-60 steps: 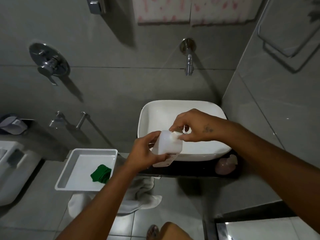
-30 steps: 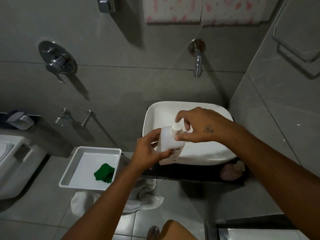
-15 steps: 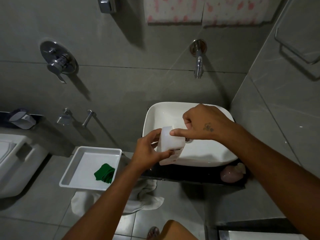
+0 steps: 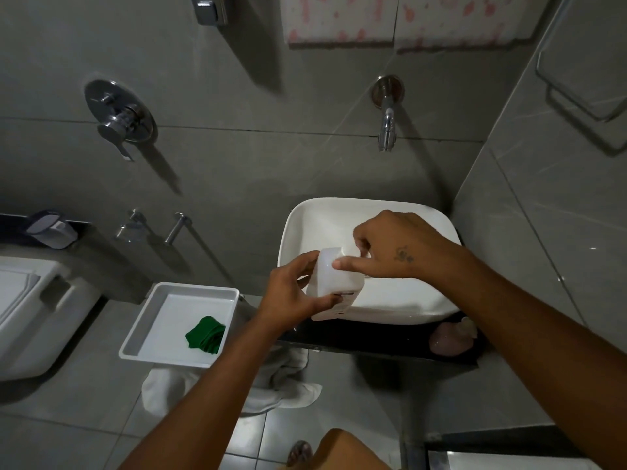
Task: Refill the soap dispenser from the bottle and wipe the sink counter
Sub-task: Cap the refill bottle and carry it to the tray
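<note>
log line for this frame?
left hand: holds white bottle | right hand: at bottle top | over sink | green cloth: in tray

No readable text, brand, number or sign anywhere. Small label on the near face of the white bottle (image 4: 334, 283), held over the sink: only a thin dark strip and a faint speck, too small and blurred to make out any letters. Small dark mark on the back of the right hand (image 4: 397, 249): a shape, not legible as writing. Pink speckled pattern on the far wall panel (image 4: 390, 18), no lettering.
</note>
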